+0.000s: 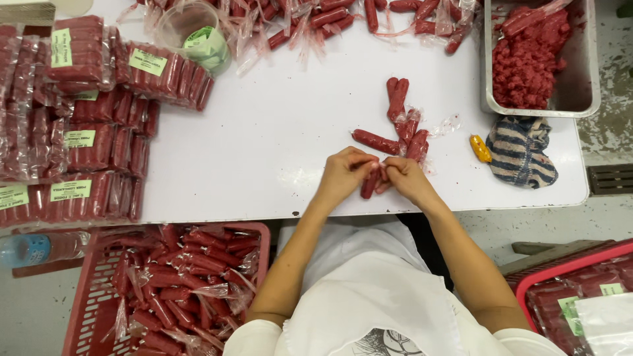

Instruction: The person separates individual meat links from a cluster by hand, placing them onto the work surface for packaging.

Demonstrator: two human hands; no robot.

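I see one red sausage (369, 184) held upright-ish between both hands, just over the near edge of the white table (264, 138). Left hand (343, 173) has its fingers curled together, pinched on the sausage's upper end; right hand (403, 178) likewise, fingers bunched and clamped on the same sausage from the other side. The two hands touch each other at the fingertips. Just beyond them, a small loose cluster of sausages (399, 125) lies on the table, some with clear wrap on them. To the right of that, a small yellow object (480, 148), can't tell what it is, beside a striped cloth (521, 150). Behind the cloth, a steel tray (587, 66) with red ground meat (527, 59). Far edge: more wrapped sausages (316, 16) and a clear plastic cup (194, 33). Left side: stacked sealed packs (86, 132) with green labels. Below the table on the left, a red basket (89, 290) full of wrapped sausages; a second red basket (573, 267) at lower right holds packs. White apron (369, 290) in the foreground.
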